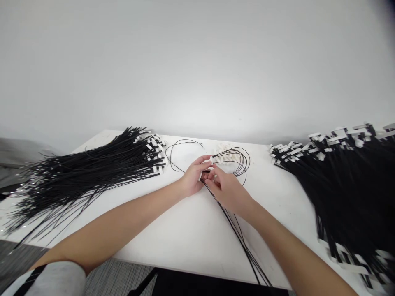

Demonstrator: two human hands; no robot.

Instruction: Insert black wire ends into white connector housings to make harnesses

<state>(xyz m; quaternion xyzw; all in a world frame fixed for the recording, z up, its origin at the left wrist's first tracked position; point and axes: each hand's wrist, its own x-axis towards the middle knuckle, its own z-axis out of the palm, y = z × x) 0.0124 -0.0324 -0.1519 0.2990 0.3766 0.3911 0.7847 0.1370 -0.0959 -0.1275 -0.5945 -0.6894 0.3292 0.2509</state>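
Note:
My left hand (194, 176) and my right hand (226, 189) meet at the middle of the white table (185, 234). Both are closed on a small bunch of thin black cables (237, 230) that runs from my fingers toward the table's near edge. Beyond my fingers the same cables curl into loops (236, 160) with white tags at their ends. My left thumb and forefinger pinch near a white tag (211, 158).
A big fan of black cables with white tags (92, 172) lies on the left of the table. A larger heap (348, 189) covers the right side. A pale wall stands behind the table. Grey carpet (123, 279) shows below the near edge.

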